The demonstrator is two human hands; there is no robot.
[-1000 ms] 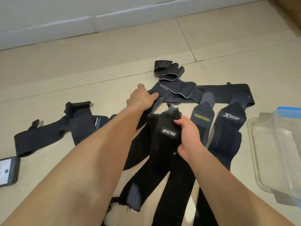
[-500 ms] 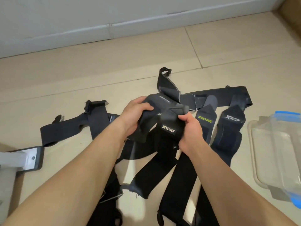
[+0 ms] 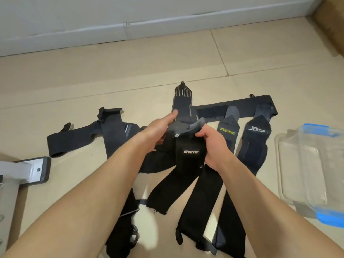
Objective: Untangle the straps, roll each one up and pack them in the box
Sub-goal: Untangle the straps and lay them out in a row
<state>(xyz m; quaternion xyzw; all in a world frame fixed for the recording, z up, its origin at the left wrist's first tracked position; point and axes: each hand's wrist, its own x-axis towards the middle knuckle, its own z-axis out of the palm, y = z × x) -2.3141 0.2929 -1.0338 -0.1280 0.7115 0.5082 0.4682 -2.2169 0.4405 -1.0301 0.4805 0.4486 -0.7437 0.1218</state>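
Several black and grey straps lie tangled on the tiled floor. My left hand holds a folded grey strap in the middle of the pile, thumb stretched flat along its top, fingers hidden beneath. My right hand pinches the same grey fold from the right, above a black strap with a white logo. The grey strap's striped end points away from me. A strap with yellow lettering and one labelled XTEP lie to the right. The clear box with blue clips stands open at the far right.
Another black strap spreads out to the left. A white stand foot with a dark edge sits at the left border. A white skirting board runs along the back, and brown cardboard fills the top right corner.
The grey strap has been pulled out and its striped end now lies straight, away from me. My left thumb has stretched out along it. My right hand has slid up onto the grey fold.
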